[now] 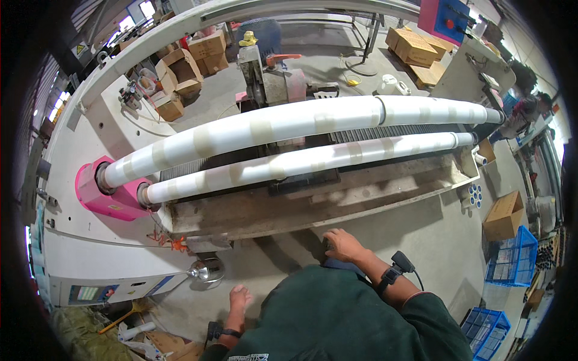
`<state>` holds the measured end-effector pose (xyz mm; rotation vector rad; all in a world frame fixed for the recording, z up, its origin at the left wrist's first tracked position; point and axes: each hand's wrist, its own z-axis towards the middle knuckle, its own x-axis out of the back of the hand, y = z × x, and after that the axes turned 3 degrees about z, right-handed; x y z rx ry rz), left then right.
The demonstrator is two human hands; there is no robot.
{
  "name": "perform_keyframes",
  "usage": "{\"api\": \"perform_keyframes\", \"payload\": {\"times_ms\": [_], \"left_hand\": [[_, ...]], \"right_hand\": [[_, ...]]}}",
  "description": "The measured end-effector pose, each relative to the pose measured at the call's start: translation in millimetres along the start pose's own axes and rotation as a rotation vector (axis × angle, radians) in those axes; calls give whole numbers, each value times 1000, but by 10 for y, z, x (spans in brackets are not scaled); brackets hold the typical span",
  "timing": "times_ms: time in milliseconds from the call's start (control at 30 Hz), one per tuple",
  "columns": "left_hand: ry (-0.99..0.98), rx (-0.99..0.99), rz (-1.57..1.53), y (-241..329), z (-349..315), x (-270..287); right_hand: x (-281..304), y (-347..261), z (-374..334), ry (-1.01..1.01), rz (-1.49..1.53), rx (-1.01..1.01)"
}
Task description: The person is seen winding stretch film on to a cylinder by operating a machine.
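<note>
My right hand (pixel 344 246) is held in front of my body, near the machine's trough. Its fingers curl around a small dark thing whose kind I cannot make out. Lower and to the left, my left hand (pixel 239 297) hangs beside my body with its fingers loosely curled, and nothing shows in it. Ahead of both hands lie two long white rollers with tan bands, a thicker far roller (pixel 289 118) and a thinner near roller (pixel 313 159). Their left ends sit in a pink housing (pixel 107 201). The dirty metal trough (pixel 361 191) runs below the near roller.
A white machine cabinet with a control panel (pixel 90 293) stands at the left, with a shiny round metal thing (pixel 206 271) beside it. Cardboard boxes (pixel 179 69) lie beyond the machine. At the right are another box (pixel 504 215) and blue crates (pixel 512 257).
</note>
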<state>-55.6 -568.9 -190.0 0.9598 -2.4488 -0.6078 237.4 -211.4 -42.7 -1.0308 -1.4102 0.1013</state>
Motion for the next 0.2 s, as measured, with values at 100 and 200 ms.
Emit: {"api": "perform_keyframes", "payload": {"times_ms": [100,200], "left_hand": [[-59,-48,-68,-21,105,-117],[-176,-77,-74,-53,230,-236]], "right_hand": [[-133,254,-127,-120,24,-175],[-174,457,-184,-267,34,-408]]}}
